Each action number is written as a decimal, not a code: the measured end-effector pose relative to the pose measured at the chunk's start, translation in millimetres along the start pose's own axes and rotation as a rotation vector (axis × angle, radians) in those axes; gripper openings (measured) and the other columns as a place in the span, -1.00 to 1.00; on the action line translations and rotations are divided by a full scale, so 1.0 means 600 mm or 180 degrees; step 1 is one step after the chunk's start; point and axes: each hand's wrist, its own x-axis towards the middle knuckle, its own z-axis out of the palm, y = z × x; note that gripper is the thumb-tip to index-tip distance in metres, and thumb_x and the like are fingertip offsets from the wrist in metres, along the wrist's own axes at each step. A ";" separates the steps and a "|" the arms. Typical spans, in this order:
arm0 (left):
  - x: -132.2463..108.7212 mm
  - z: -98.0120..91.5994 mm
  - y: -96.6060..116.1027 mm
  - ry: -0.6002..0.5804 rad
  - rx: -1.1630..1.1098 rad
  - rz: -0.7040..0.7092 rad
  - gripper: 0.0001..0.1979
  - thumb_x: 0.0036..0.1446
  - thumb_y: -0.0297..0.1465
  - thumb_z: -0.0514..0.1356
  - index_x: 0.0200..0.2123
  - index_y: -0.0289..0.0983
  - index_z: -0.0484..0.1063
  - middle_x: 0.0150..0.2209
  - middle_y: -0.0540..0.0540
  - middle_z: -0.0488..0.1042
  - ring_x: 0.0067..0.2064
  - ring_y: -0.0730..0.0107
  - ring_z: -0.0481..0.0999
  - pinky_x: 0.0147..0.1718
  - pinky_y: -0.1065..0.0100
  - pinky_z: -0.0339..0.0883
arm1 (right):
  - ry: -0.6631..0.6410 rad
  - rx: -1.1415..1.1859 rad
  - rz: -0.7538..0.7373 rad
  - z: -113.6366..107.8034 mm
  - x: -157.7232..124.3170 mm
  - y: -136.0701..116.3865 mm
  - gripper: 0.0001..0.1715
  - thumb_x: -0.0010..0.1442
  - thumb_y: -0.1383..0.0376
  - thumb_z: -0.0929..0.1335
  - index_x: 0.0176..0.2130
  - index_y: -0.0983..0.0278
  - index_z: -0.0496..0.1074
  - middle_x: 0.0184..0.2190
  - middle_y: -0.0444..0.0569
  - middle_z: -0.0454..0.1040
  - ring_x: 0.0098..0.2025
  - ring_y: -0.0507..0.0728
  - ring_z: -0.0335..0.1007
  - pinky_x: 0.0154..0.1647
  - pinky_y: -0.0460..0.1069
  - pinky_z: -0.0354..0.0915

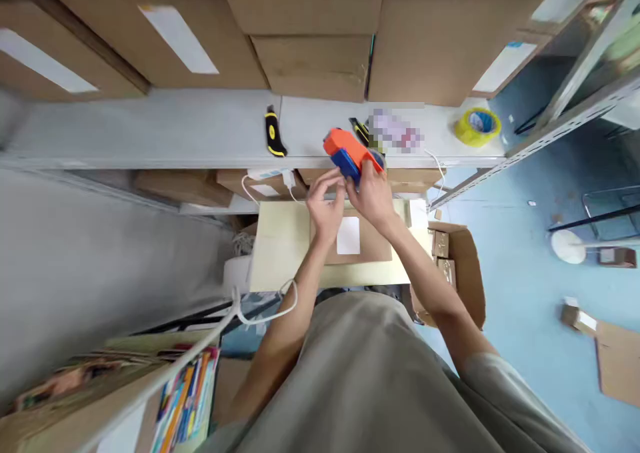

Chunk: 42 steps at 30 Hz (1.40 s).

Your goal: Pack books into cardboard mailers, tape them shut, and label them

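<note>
An orange and blue tape dispenser [349,151] is held up at the front edge of the shelf. My right hand [373,196] is wrapped round its lower right end. Close against its blue part is my left hand [326,206], with thumb and fingertips drawn together; whatever lies between them is too small to make out. Below both hands, a flat cardboard box [367,251] with a white label [349,235] lies on the pale yellow table [280,246].
On the grey shelf [200,126] lie a black and yellow utility knife [274,131], a second black and yellow tool [359,130] and a yellow tape roll [477,127]. Large cartons [310,66] stand behind. An open carton [465,273] with small boxes is right of the table.
</note>
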 end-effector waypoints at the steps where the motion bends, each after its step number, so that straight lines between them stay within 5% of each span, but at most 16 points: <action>1: 0.020 -0.007 -0.011 0.0012 0.0000 -0.0053 -0.83 0.53 -0.28 0.29 -0.04 -0.16 0.71 0.10 -0.15 0.77 0.23 0.18 0.74 0.40 0.10 0.51 | 0.0067 0.0006 -0.0096 0.008 0.038 -0.018 -0.44 0.70 0.07 0.11 0.39 0.38 0.29 0.21 0.41 0.60 0.36 0.52 0.54 0.53 0.53 0.27; 6: 0.070 -0.040 -0.028 0.0032 -0.0005 -0.0368 -0.75 0.56 -0.29 0.20 0.00 -0.19 0.70 0.15 -0.18 0.76 0.28 0.17 0.72 0.37 0.13 0.55 | 0.0134 0.0015 -0.0196 0.050 0.184 -0.072 -0.40 0.66 0.14 0.15 0.45 0.42 0.31 0.29 0.41 0.58 0.50 0.53 0.39 0.63 0.60 0.04; 13: -0.018 -0.100 -0.010 -0.0166 0.0125 -0.0771 -0.76 0.51 -0.20 0.29 -0.02 -0.20 0.71 0.11 -0.23 0.78 0.17 0.11 0.78 0.26 0.09 0.63 | -0.0049 0.0143 -0.0010 0.091 0.222 -0.064 -0.27 0.61 0.19 0.17 0.55 0.55 0.24 0.43 0.50 0.45 0.60 0.54 0.23 0.67 0.62 -0.09; 16: -0.074 -0.129 -0.032 -0.0436 0.0234 -0.0941 -0.75 0.52 -0.21 0.26 -0.03 -0.21 0.70 0.10 -0.26 0.78 0.19 0.08 0.78 0.30 0.04 0.61 | 0.0202 0.0269 -0.0032 0.084 0.161 -0.038 -0.21 0.64 0.13 0.11 0.64 0.44 0.11 0.59 0.43 0.25 0.67 0.53 0.08 0.70 0.61 -0.14; 20: -0.169 -0.134 -0.069 -0.0815 0.0475 -0.1276 -0.69 0.56 -0.27 0.14 0.00 -0.23 0.69 0.14 -0.31 0.76 0.26 0.07 0.75 0.37 0.00 0.56 | 0.0530 0.0732 0.0436 0.094 -0.027 0.050 -0.17 0.69 -0.03 -0.04 0.69 0.24 0.03 0.66 0.25 0.14 0.73 0.49 -0.03 0.70 0.60 -0.09; 25: -0.280 -0.064 -0.080 -0.2176 0.1064 -0.1038 -0.60 0.62 -0.25 0.06 0.18 -0.22 0.67 0.36 -0.30 0.64 0.53 0.06 0.51 0.57 -0.08 0.34 | 0.0605 0.1506 0.2017 0.153 -0.341 0.151 0.02 0.62 -0.30 -0.06 0.64 0.19 0.19 0.59 0.27 0.31 0.67 0.45 0.19 0.68 0.52 0.12; 29: -0.327 -0.004 -0.073 -0.3004 0.1359 -0.0570 -0.51 0.66 -0.17 0.02 0.40 -0.18 0.55 0.57 -0.25 0.42 0.70 0.04 0.18 0.70 -0.17 0.03 | 0.0205 0.2226 0.3147 0.192 -0.499 0.168 0.32 0.44 -0.55 0.01 0.59 0.31 0.33 0.55 0.36 0.40 0.62 0.48 0.31 0.67 0.46 0.19; 33: -0.351 0.024 -0.073 -0.2912 0.1684 -0.0477 -0.42 0.69 -0.14 -0.10 0.44 -0.22 0.51 0.58 -0.29 0.39 0.71 0.05 0.15 0.71 -0.17 -0.03 | -0.0345 0.2983 0.3303 0.200 -0.535 0.163 0.51 0.32 -0.66 0.07 0.60 0.41 0.33 0.62 0.30 0.31 0.70 0.41 0.17 0.78 0.30 0.01; 37: -0.361 0.030 -0.074 -0.2785 0.1896 -0.0608 -0.39 0.69 -0.07 -0.12 0.41 -0.23 0.53 0.55 -0.33 0.43 0.70 0.02 0.17 0.71 -0.20 -0.07 | -0.0651 0.3720 0.3052 0.204 -0.509 0.173 0.41 0.35 -0.64 0.11 0.62 0.29 0.33 0.64 0.04 0.29 0.74 0.29 0.06 0.82 0.18 -0.15; 42: -0.368 0.033 -0.072 -0.2833 0.2024 -0.0803 -0.39 0.68 -0.05 -0.11 0.43 -0.21 0.51 0.56 -0.30 0.41 0.72 0.03 0.11 0.72 -0.21 -0.15 | -0.0970 0.4092 0.3019 0.235 -0.468 0.201 0.51 0.33 -0.66 0.05 0.69 0.35 0.16 0.72 -0.01 0.08 0.79 0.25 -0.14 0.83 0.13 -0.30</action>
